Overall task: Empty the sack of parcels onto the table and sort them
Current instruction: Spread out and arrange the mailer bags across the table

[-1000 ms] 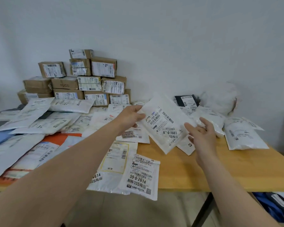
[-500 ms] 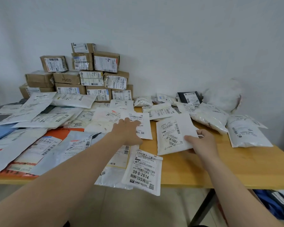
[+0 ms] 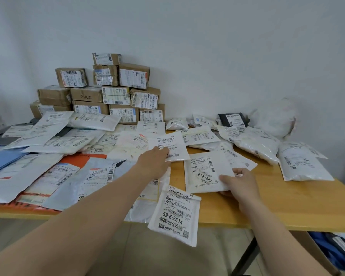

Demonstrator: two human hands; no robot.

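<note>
The right hand [image 3: 239, 185] pinches the near right corner of a flat white mailer [image 3: 205, 170] marked 6-6-1603, thumb on top and fingers curled beneath. The mailer lies on the bare wood of the table [image 3: 287, 204], right of centre. The left hand [image 3: 153, 163] reaches further in; its fingers [image 3: 163, 152] lie stretched and relaxed on a second white mailer [image 3: 168, 145], pressing rather than gripping. That one rests just beyond and to the left of the first, overlapping the spread of flat parcels.

Nearer, a small white packet [image 3: 175, 214] numbered 59-6-2614 hangs over the table's near edge. The left half of the table is covered with overlapping flat envelopes – white, grey, an orange one [image 3: 82, 157], a blue one [image 3: 4, 162]. Behind them, against the wall, stands a stack of cardboard boxes [image 3: 108, 92]. On the far right lie plump white bags [image 3: 303, 164], a black parcel [image 3: 233, 119] and a crumpled white bag [image 3: 275, 118] by the wall.
</note>
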